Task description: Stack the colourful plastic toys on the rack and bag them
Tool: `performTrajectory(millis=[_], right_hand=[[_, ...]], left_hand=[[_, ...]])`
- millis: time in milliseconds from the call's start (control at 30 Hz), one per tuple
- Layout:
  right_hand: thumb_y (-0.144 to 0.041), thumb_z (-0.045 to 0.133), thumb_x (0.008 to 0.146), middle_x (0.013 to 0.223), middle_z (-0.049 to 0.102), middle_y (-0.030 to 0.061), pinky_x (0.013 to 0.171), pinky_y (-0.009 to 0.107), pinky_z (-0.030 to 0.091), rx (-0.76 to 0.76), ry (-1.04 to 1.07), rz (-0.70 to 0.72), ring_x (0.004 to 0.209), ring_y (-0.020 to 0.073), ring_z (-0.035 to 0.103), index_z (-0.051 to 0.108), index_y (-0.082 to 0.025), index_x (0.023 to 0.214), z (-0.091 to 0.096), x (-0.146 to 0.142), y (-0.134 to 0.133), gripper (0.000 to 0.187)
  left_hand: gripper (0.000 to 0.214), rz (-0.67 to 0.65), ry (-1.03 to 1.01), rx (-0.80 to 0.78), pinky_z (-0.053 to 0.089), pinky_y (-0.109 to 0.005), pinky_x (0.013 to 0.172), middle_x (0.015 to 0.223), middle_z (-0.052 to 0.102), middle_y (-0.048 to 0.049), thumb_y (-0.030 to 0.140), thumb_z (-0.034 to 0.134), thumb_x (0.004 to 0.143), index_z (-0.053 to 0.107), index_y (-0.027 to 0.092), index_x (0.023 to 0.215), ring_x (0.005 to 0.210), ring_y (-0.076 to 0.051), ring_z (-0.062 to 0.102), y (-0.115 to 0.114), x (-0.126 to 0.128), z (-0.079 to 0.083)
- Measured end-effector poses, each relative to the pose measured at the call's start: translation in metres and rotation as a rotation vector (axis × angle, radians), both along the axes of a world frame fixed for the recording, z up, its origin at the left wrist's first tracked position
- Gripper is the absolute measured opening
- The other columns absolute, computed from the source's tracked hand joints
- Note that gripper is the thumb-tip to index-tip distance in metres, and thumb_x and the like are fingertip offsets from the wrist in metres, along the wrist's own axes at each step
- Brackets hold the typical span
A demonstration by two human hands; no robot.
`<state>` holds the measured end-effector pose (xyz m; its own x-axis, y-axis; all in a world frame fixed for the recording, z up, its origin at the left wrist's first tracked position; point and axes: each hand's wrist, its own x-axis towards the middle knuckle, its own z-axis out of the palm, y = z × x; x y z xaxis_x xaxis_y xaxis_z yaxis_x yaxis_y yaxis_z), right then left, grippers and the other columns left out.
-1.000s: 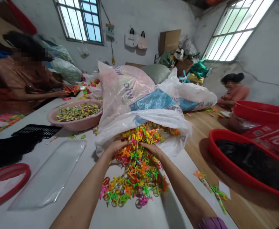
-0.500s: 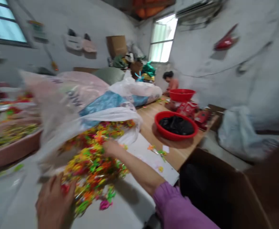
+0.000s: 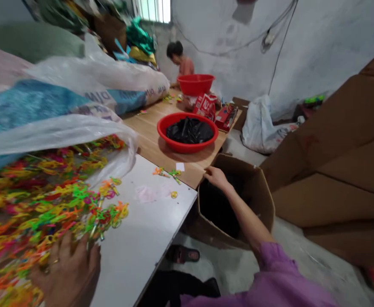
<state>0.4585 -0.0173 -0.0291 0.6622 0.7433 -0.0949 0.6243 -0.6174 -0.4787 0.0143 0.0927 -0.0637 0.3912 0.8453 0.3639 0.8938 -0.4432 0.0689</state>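
Note:
My left hand (image 3: 67, 268) lies with fingers spread on the near edge of a heap of small bright plastic trinkets (image 3: 59, 209) in yellow, orange, green and pink. The heap spills from a large white and blue plastic sack (image 3: 62, 128) onto the white tabletop (image 3: 132, 256). At the table's corner, my right hand (image 3: 219, 177) has its fingers curled over the left rim of an open cardboard box (image 3: 266, 192) standing beside the table. The box is dark inside, and its contents cannot be made out.
On the wooden tabletop (image 3: 145, 132) sits a red basin (image 3: 188, 147) with black plastic in it. Behind are another red basin (image 3: 196, 85), a red packet (image 3: 205, 106) and a seated person (image 3: 186, 66). Large cardboard (image 3: 334, 170) stands at right. A few trinkets (image 3: 168, 172) lie loose.
My right hand has left the trinket heap and moved right to the box's rim. My left hand stays at the heap, its fingers now flatter. The view has swung right and down.

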Motion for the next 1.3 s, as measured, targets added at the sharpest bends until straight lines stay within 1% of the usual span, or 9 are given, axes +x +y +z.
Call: performTrajectory(millis=[133, 233, 367, 533, 733, 867, 1033, 1200, 1300], right_hand=[[-0.018, 0.062, 0.070, 0.079, 0.068, 0.0053, 0.070, 0.023, 0.045, -0.254, 0.102, -0.236, 0.078, 0.0185, 0.063, 0.067, -0.012, 0.096, -0.079, 0.050, -0.106, 0.027], [-0.017, 0.064, 0.067, 0.088, 0.067, 0.0092, 0.071, 0.025, 0.046, -0.369, 0.108, -0.320, 0.082, 0.0209, 0.063, 0.064, -0.009, 0.103, -0.123, 0.057, -0.138, 0.037], [-0.023, 0.069, 0.065, 0.129, 0.046, 0.0205, 0.090, 0.035, 0.041, -0.407, 0.040, -0.290, 0.115, 0.0302, 0.049, 0.045, -0.009, 0.129, -0.161, 0.075, -0.115, 0.070], [-0.026, 0.077, 0.058, 0.148, 0.013, 0.0183, 0.106, 0.048, 0.017, -0.417, 0.008, -0.105, 0.136, 0.0326, 0.011, 0.020, -0.019, 0.142, -0.179, 0.130, -0.049, 0.102], [-0.024, 0.087, 0.035, 0.133, 0.043, 0.0147, 0.099, 0.042, 0.033, -0.491, 0.209, 0.116, 0.125, 0.0322, 0.037, 0.046, -0.021, 0.129, -0.201, 0.133, -0.013, 0.102], [-0.037, 0.078, 0.058, 0.119, 0.056, 0.0099, 0.093, 0.031, 0.040, -0.420, 0.250, 0.083, 0.111, 0.0231, 0.053, 0.042, -0.019, 0.132, -0.216, 0.090, -0.021, 0.084], [-0.020, 0.063, 0.070, 0.118, 0.057, 0.0167, 0.091, 0.035, 0.041, -0.312, 0.160, -0.080, 0.107, 0.0264, 0.056, 0.046, -0.012, 0.126, -0.197, 0.044, -0.023, 0.059], [-0.026, 0.063, 0.060, 0.097, 0.067, 0.0081, 0.085, 0.039, 0.046, -0.045, 0.081, -0.098, 0.096, 0.0277, 0.062, 0.060, -0.022, 0.099, -0.123, 0.044, -0.060, 0.040], [-0.045, 0.071, 0.044, 0.066, 0.065, 0.0048, 0.075, 0.048, 0.047, 0.235, 0.179, -0.462, 0.074, 0.0340, 0.064, 0.062, -0.030, 0.082, -0.067, 0.083, -0.115, 0.042]], left_hand=[[0.036, -0.339, 0.074, -0.002, 0.029, -0.054, 0.098, 0.137, 0.041, -0.0192, 0.034, 0.045, 0.086, 0.059, 0.013, 0.111, 0.124, -0.034, 0.039, -0.038, 0.082, -0.004], [0.044, -0.627, 0.124, -0.117, 0.027, -0.053, 0.100, 0.137, 0.042, -0.0172, 0.034, 0.046, 0.086, 0.050, 0.017, 0.125, 0.125, -0.032, 0.039, -0.071, 0.156, -0.020], [0.056, -0.645, 0.203, -0.178, 0.020, -0.059, 0.102, 0.145, 0.030, -0.0171, 0.024, 0.046, 0.084, 0.033, 0.018, 0.138, 0.131, -0.034, 0.029, -0.086, 0.204, -0.041], [0.061, -0.609, 0.269, -0.242, 0.017, -0.059, 0.104, 0.147, 0.027, -0.0144, 0.013, 0.043, 0.081, 0.029, 0.022, 0.140, 0.135, -0.032, 0.023, -0.079, 0.205, -0.049], [0.064, -0.591, 0.306, -0.268, 0.018, -0.059, 0.104, 0.147, 0.026, -0.0128, 0.006, 0.038, 0.080, 0.028, 0.023, 0.140, 0.135, -0.031, 0.022, -0.076, 0.207, -0.054], [0.064, -0.606, 0.316, -0.283, 0.018, -0.059, 0.104, 0.148, 0.025, -0.0140, 0.006, 0.038, 0.080, 0.027, 0.021, 0.141, 0.136, -0.032, 0.021, -0.075, 0.209, -0.052], [0.064, -0.590, 0.313, -0.338, 0.019, -0.059, 0.103, 0.147, 0.025, -0.0139, 0.011, 0.043, 0.079, 0.028, 0.022, 0.140, 0.135, -0.032, 0.022, -0.073, 0.207, -0.046], [0.080, -0.591, 0.276, -0.361, 0.017, -0.060, 0.105, 0.149, 0.022, -0.0098, 0.011, 0.049, 0.070, 0.019, 0.027, 0.142, 0.136, -0.030, 0.020, -0.079, 0.198, -0.049], [0.088, -0.544, 0.263, -0.339, 0.014, -0.061, 0.106, 0.150, 0.019, -0.0088, 0.001, 0.045, 0.064, 0.017, 0.029, 0.142, 0.137, -0.029, 0.016, -0.079, 0.200, -0.052]])
